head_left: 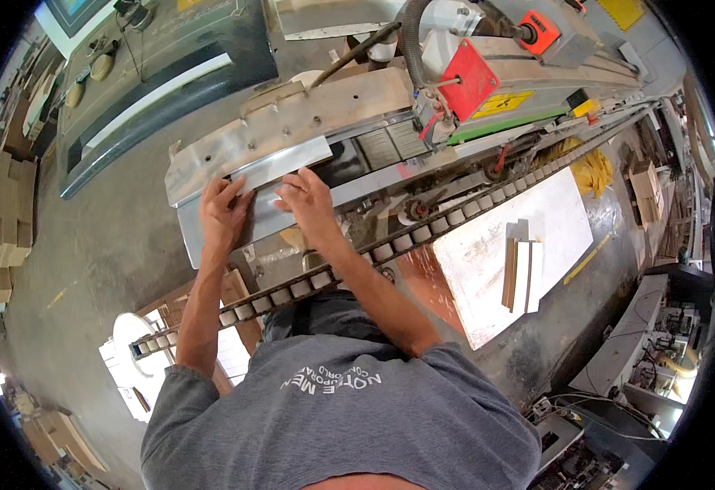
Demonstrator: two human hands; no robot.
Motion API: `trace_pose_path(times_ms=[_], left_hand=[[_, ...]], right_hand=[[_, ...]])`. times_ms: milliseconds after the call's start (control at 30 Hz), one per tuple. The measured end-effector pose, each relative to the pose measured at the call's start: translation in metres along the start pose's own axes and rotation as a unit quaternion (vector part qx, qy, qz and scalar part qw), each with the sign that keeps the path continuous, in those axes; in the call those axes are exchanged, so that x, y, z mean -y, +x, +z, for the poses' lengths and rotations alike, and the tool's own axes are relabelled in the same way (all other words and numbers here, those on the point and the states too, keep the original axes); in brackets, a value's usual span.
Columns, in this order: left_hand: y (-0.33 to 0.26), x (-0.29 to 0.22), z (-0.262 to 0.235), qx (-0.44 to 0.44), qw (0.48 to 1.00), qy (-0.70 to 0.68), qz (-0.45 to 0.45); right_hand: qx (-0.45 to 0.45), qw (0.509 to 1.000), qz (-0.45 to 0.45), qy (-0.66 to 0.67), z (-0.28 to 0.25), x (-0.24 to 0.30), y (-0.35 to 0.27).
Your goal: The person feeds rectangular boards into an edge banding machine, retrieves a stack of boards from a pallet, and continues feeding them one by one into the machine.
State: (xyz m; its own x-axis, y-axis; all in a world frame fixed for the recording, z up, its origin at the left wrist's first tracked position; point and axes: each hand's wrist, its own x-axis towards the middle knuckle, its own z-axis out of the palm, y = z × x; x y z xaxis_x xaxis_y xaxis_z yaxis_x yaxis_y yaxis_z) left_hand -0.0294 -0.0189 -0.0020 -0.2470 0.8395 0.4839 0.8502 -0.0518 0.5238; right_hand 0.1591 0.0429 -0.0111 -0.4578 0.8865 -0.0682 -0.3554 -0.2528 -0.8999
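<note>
**Grey metal plate under both hands at the machine's end**

Metal, dull grey and bent along its length, the plate (292, 167) lies across the near end of a long machine (423, 90), its upper strip catching the light. The left hand (225, 214) rests flat on the plate's lower face, fingers spread slightly apart and pointing up toward the bright strip. Just beside it, the right hand (308, 204) presses on the same plate, fingers loosely together and bent at the knuckles; whether they hook over an edge cannot be told. A roller chain track (423, 233) runs diagonally below the hands, passing under the right forearm. Right of it, a white board (488, 269) carries a few narrow wooden strips (522, 276). A red guard (472, 79) stands on the machine above.
</note>
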Motion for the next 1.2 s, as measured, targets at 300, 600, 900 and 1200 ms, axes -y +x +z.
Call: trace_pose_path(times_ms=[300,600,900,1200], left_hand=[[0.024,-0.057,0.056,-0.015,1.000,-0.001,-0.002],[0.052,-0.112,0.128,-0.022,1.000,0.012,-0.003],[0.081,-0.162,0.196,0.005,0.999,-0.023,0.028],[0.073,-0.187,0.168,0.007,0.991,-0.084,0.106]], right_hand=[[-0.054,0.998,-0.034,-0.020,-0.059,0.030,0.013],[-0.101,0.993,-0.065,-0.018,-0.136,0.056,0.035],[-0.124,0.970,-0.134,-0.158,-0.185,0.089,-0.031],[-0.440,0.741,-0.081,-0.500,-0.393,0.150,-0.209]])
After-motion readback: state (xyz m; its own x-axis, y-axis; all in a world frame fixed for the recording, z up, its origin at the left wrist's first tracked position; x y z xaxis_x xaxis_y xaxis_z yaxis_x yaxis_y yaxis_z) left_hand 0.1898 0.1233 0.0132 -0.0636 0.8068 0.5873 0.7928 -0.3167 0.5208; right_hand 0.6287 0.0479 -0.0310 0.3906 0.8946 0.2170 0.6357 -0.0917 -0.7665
